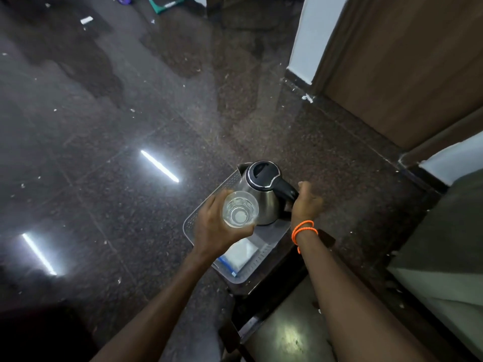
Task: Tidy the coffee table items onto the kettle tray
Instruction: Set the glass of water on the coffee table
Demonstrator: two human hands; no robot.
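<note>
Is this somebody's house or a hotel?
Probably a hotel or guest room: an electric kettle stands on a tray beside a small sachet, with a polished stone floor around.

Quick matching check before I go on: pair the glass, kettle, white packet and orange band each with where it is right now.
Things:
1. glass
2. kettle
3. white packet
4. orange band

Places:
A. lying flat at the near end of the tray
B. round the right wrist
C. in the grip of the left hand
D. standing on the tray, right hand at its handle

Pairs: 1-C, 2-D, 3-A, 4-B
</note>
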